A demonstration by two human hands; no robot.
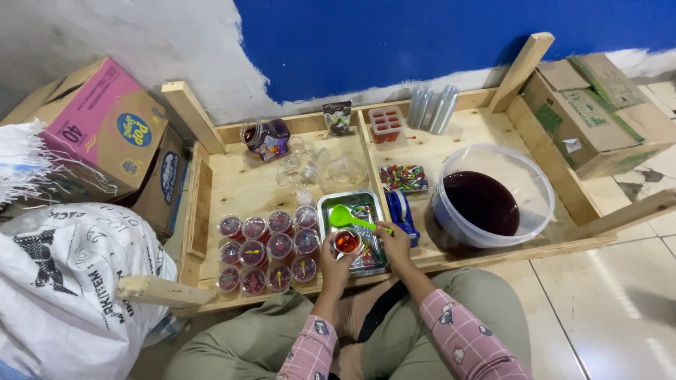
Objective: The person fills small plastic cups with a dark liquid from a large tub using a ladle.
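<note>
My left hand [334, 262] holds a small clear cup [347, 242] filled with red liquid, over the front of a metal tray [325, 207]. My right hand [395, 239] grips the handle of a green plastic spoon [344, 217], whose bowl hovers just above the tray behind the cup. Several filled small cups [266, 250] with red liquid stand in rows to the left of the tray. A large clear tub [493, 197] of dark red liquid sits to the right.
All rests on a low wooden pallet table [239, 179]. At the back stand a dark jar [266, 137], empty cups [301, 165], a red mould [386, 123] and stacked clear cups [431, 107]. Cardboard boxes [105, 130] and a white sack [63, 281] crowd the left; another box [598, 112] is right.
</note>
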